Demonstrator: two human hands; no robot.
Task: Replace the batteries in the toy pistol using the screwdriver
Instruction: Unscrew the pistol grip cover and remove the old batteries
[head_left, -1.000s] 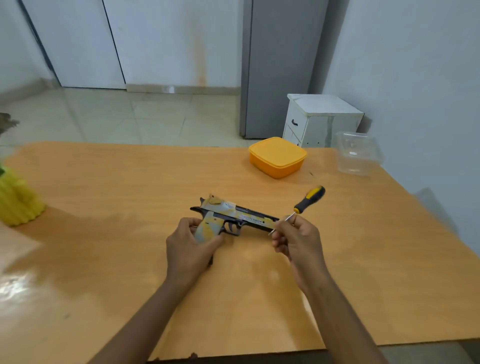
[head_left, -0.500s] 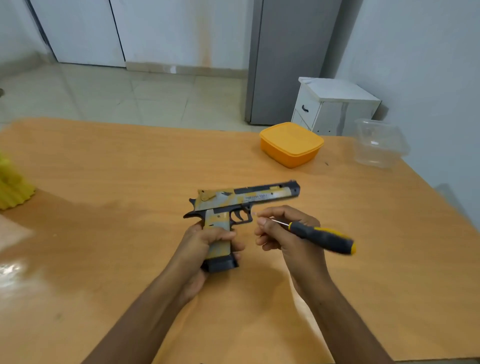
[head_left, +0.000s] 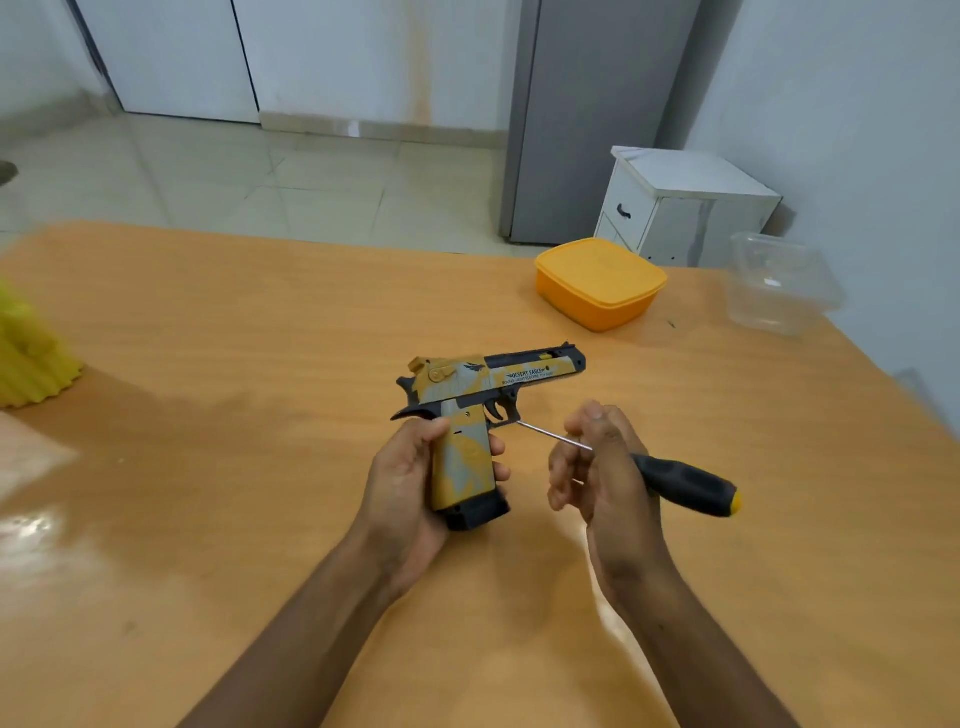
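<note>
Yellow-grey toy pistol (head_left: 467, 415) gripped by left hand (head_left: 410, 483); right hand (head_left: 602, 467) pinches screwdriver (head_left: 675, 480); orange container (head_left: 600, 283) upper right.

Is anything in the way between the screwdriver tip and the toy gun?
Nothing visible. The screwdriver, held in the right hand, points its thin shaft straight at the toy pistol near the trigger guard. The left hand only wraps the grip below.

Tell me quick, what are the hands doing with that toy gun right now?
Left hand holds toy pistol by the grip, lifted. Right hand holds screwdriver, tip near trigger guard. No cover open yet. Nothing in the way.
</note>
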